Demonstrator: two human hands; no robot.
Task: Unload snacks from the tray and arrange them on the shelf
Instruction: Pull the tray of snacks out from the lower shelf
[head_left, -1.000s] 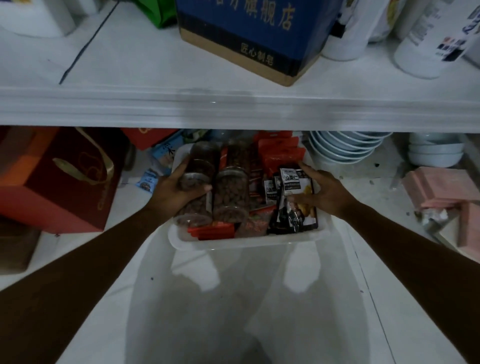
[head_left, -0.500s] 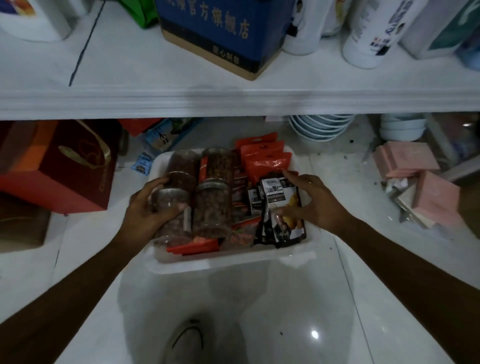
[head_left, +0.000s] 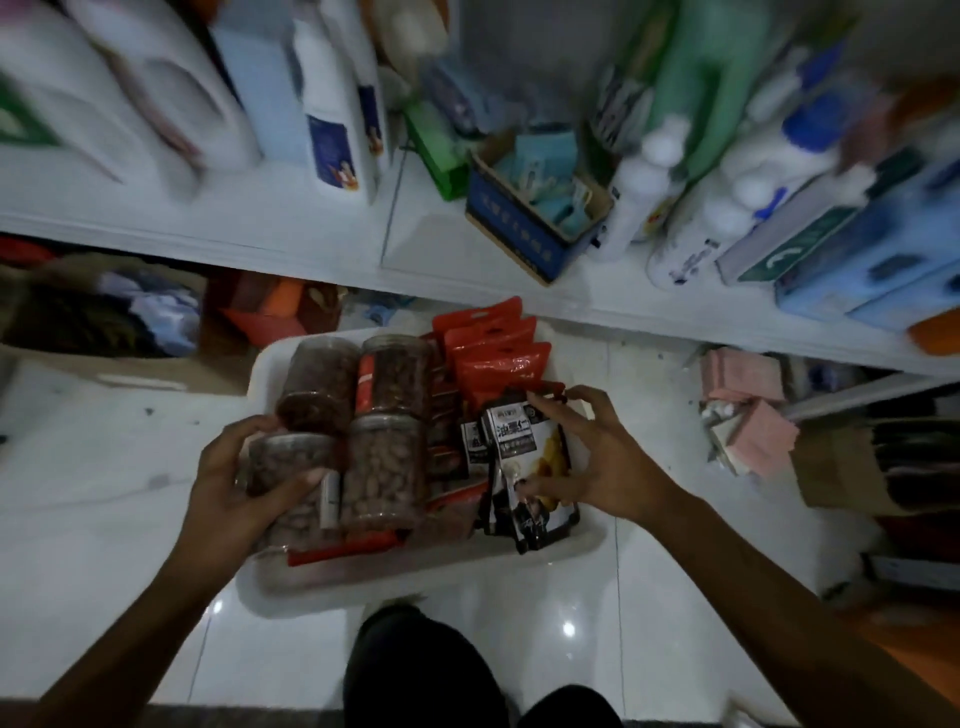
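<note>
Closest in, at the bottom edge: dark-clad knees (head_left: 421, 670) over glossy white floor tiles (head_left: 519, 639). Just beyond, flat on those tiles, a white tray (head_left: 415, 582), packed with snacks.

Left hand (head_left: 234, 493) in at the tray's near left corner, wrapped round a clear jar (head_left: 291, 467) of brown nuts, thumb across the front, fingers curled round the left side. Right against it on the right, a second nut jar (head_left: 384, 473). Behind the pair, two more jars (head_left: 317, 384) side by side toward the far left corner. Flat red packets (head_left: 343, 552) poking out from under the jars along the near edge.

Right hand (head_left: 602, 457) over at the tray's right edge, on a black pouch (head_left: 530, 467) with white lettering. Fingers spread and bent, tips hooked on the pouch's top edge, thumb pressed to the front lower down: a wide pinch. Pouch's bottom end down by the near right corner. More black pouches tucked beside it, count unclear.

At the far right corner, a fanned stack of red pouches (head_left: 493, 353) with hang holes.

Off to the right of the tray, on the floor, pink boxes (head_left: 748, 421), well apart from it. Past the far rim, under the shelf, a red gift box (head_left: 270, 312) and an open cardboard box (head_left: 104, 312), contents too blurred to name.

Farthest off, the white shelf (head_left: 260, 223), crowded. Big white bottles (head_left: 332, 104) toward the left, a blue carton (head_left: 519, 228) at the front edge near the middle. More bottles and blue-green boxes to the right, all motion-blurred.
</note>
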